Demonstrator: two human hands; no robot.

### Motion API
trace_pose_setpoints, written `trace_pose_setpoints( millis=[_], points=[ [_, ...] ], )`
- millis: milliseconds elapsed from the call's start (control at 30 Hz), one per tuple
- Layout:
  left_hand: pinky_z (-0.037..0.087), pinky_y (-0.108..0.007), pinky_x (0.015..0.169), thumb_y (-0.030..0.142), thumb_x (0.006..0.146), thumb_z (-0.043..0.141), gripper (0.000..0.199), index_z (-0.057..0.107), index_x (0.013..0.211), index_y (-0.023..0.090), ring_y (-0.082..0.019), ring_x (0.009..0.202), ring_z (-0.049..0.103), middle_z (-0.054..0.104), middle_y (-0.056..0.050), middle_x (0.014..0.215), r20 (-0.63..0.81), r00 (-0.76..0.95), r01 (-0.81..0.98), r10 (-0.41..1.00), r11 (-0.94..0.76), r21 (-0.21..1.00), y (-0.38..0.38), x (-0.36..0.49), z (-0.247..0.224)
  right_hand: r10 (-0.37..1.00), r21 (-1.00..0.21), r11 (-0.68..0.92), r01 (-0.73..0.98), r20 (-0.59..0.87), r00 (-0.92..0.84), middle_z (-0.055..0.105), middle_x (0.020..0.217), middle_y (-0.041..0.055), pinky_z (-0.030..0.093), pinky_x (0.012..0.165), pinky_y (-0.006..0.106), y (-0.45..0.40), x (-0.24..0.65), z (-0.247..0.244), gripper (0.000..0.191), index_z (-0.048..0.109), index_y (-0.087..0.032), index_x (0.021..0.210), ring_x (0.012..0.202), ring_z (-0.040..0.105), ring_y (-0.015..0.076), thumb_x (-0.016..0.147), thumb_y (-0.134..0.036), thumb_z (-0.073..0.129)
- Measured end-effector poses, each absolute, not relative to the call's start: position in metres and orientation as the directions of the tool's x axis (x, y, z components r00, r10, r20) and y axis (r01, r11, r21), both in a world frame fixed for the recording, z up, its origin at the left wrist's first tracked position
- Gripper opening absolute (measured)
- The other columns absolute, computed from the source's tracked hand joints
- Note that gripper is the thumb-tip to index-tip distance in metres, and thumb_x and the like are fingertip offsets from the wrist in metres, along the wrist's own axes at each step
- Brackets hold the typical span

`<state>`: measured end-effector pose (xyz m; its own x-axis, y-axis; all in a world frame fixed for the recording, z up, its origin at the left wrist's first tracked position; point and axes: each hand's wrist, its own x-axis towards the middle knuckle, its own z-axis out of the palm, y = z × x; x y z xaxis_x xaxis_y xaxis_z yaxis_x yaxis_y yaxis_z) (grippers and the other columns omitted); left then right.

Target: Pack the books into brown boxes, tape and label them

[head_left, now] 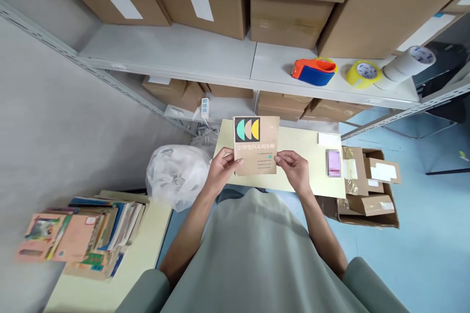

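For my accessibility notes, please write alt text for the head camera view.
Two bare hands, left and right, hold up a tan book over a pale yellow table. Cardboard boxes and tape rolls sit on shelves ahead.

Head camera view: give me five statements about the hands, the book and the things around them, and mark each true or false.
1. The left hand and the right hand both hold the book. True.
2. The book is open at its inner pages. False: its front cover faces the camera.
3. The orange and blue tape dispenser lies on the floor. False: it is on the upper shelf.
4. The open carton on the right holds smaller boxes. True.
5. The pile of books is to the person's right. False: it is to the left.
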<state>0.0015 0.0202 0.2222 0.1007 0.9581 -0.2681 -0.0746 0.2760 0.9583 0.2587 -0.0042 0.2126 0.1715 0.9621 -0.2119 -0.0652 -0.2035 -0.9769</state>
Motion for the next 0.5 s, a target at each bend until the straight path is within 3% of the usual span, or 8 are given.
trace_pose_setpoints(
  millis=[267,400,500],
  points=[
    [0.065,-0.043,0.096,0.06,0.081,0.094,0.05,0.063,0.099,0.024,-0.031,0.114,0.081,0.085,-0.012,0.124,-0.213,0.096,-0.032,0.972,0.217,0.976,0.027,0.006,0.226,0.962,-0.98,-0.193,-0.039,-0.197,0.188,0.088,0.1,0.0081,0.072,0.097,0.052,0.013,0.264,0.199,0.052,0.08,-0.025,0.099,0.101,0.085,0.0321,0.079,-0.071,0.093],
    [0.067,-0.04,0.085,0.064,0.082,0.091,0.053,0.063,0.102,0.024,-0.032,0.106,0.084,0.085,-0.012,0.126,-0.234,0.033,-0.018,0.972,0.235,0.972,0.028,0.01,0.214,0.967,-0.986,-0.102,0.133,-0.067,0.244,0.085,0.127,0.0122,0.07,0.105,0.056,0.018,0.251,0.201,0.047,0.08,-0.026,0.111,0.116,0.084,0.0354,0.09,-0.068,0.083],
    [0.068,-0.04,0.086,0.062,0.085,0.089,0.049,0.067,0.105,0.024,-0.03,0.103,0.085,0.086,-0.012,0.122,-0.165,-0.094,0.042,0.982,0.17,0.985,0.022,0.023,0.201,0.975,-0.97,-0.068,0.233,-0.014,0.224,0.081,0.14,0.013,0.071,0.105,0.055,0.018,0.229,0.208,0.049,0.079,-0.028,0.128,0.125,0.081,0.0367,0.099,-0.068,0.075]
  ],
)
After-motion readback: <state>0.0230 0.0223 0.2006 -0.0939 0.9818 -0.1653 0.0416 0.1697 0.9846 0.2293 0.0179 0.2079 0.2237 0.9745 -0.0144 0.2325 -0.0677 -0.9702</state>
